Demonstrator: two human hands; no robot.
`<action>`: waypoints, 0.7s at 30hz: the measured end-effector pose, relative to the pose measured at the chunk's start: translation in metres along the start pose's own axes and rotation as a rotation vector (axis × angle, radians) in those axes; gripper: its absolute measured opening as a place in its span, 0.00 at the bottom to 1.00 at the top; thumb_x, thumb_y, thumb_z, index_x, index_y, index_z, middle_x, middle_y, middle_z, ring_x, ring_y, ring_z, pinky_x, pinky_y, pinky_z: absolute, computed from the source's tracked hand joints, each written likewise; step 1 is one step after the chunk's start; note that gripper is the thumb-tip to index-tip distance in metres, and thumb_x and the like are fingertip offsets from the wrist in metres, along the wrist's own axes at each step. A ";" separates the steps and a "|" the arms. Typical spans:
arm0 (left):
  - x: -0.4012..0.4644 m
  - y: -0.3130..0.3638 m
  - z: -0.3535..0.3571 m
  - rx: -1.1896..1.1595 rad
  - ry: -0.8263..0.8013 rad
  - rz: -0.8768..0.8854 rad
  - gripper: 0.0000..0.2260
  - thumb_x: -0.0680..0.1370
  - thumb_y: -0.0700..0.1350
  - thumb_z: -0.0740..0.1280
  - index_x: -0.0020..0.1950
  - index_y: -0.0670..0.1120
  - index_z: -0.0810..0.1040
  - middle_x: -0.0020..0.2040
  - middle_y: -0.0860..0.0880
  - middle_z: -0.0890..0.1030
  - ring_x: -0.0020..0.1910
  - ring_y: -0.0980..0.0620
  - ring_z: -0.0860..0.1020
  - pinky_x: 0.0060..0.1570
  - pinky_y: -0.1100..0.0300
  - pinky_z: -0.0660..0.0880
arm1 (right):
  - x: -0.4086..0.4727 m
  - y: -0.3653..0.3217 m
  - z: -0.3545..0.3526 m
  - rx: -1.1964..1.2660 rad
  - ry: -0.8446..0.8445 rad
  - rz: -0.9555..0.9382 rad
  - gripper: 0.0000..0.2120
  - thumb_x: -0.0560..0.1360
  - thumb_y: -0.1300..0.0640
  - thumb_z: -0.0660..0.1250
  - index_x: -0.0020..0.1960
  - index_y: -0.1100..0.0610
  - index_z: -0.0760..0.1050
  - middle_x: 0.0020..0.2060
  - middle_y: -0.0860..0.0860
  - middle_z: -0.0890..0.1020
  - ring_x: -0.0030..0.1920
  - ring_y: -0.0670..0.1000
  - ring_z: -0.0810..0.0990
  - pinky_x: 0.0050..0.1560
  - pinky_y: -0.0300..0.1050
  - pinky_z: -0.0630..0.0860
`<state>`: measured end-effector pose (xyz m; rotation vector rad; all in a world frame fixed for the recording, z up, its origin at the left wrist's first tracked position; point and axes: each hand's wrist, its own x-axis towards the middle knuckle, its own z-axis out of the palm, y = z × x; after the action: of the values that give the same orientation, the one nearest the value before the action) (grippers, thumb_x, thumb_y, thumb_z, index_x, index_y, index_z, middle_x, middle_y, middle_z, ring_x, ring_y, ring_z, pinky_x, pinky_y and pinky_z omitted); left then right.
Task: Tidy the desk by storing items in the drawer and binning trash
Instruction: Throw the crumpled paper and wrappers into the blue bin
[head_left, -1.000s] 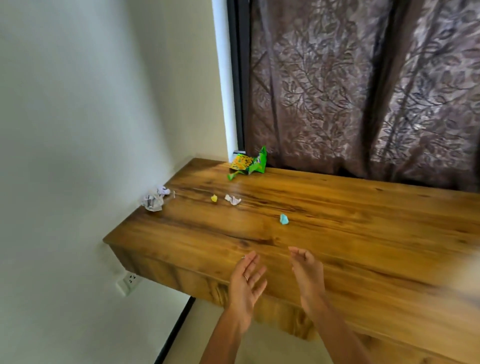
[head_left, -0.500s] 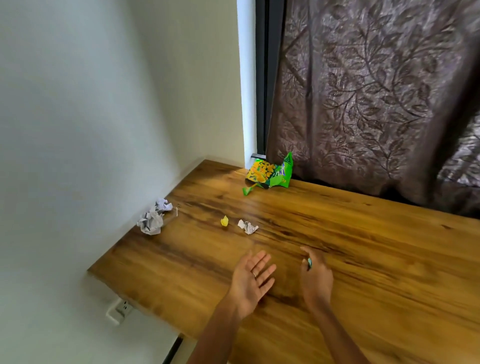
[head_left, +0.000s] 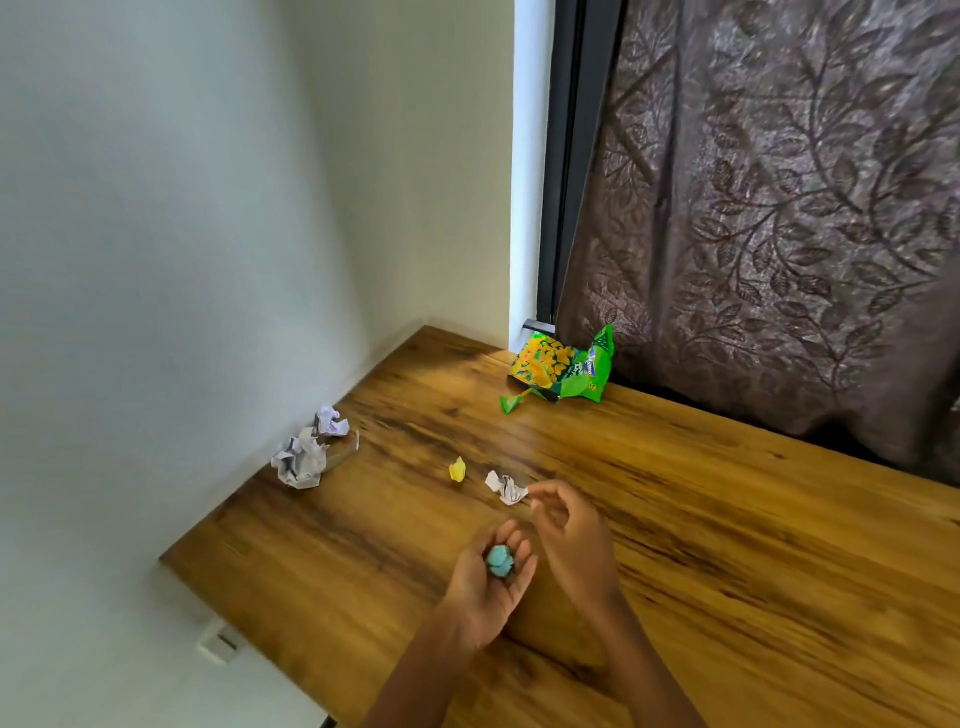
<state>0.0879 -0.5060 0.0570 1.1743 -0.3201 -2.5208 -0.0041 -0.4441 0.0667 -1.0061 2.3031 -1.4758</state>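
A crumpled blue paper ball (head_left: 500, 561) lies in the cupped palm of my left hand (head_left: 488, 584), held palm up over the wooden desk (head_left: 727, 545). My right hand (head_left: 574, 540) hovers just right of it, its fingertips close to a small white paper scrap (head_left: 505, 487), holding nothing. A yellow scrap (head_left: 457, 469) lies left of the white one. Two larger crumpled white papers (head_left: 304, 457) sit by the left wall. A green and yellow snack bag (head_left: 563, 371) rests at the back by the curtain.
A clear plastic piece (head_left: 345, 452) lies beside the crumpled papers. A white wall borders the desk on the left, with a socket (head_left: 218, 644) below the desk edge. A brown leaf-patterned curtain (head_left: 779, 208) hangs behind the desk.
My right hand picked the blue paper ball off the desk and put it into my left palm, then moved forward to the white scrap. The camera has come closer to the desk.
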 end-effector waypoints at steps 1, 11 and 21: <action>0.000 0.005 -0.002 -0.033 0.026 0.009 0.13 0.81 0.45 0.60 0.45 0.38 0.78 0.31 0.44 0.82 0.26 0.50 0.81 0.28 0.55 0.80 | 0.009 0.004 0.003 -0.039 -0.013 0.011 0.09 0.76 0.59 0.64 0.55 0.52 0.76 0.52 0.46 0.81 0.53 0.42 0.78 0.51 0.35 0.74; 0.001 0.058 -0.022 -0.040 0.055 0.061 0.12 0.81 0.43 0.59 0.52 0.38 0.79 0.48 0.42 0.83 0.47 0.46 0.81 0.47 0.52 0.79 | 0.042 0.015 0.060 -0.487 -0.167 -0.089 0.16 0.77 0.63 0.59 0.62 0.50 0.75 0.61 0.48 0.76 0.64 0.49 0.69 0.61 0.40 0.66; 0.014 0.088 -0.021 -0.150 0.047 -0.002 0.13 0.80 0.46 0.59 0.48 0.37 0.78 0.39 0.40 0.82 0.39 0.44 0.81 0.33 0.48 0.80 | 0.053 -0.050 0.061 0.125 -0.389 0.084 0.16 0.71 0.66 0.63 0.48 0.48 0.81 0.46 0.42 0.83 0.48 0.39 0.80 0.50 0.34 0.77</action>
<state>0.1137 -0.5938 0.0643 1.1728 -0.1163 -2.4668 0.0100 -0.5351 0.0904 -1.0399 1.9315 -1.2447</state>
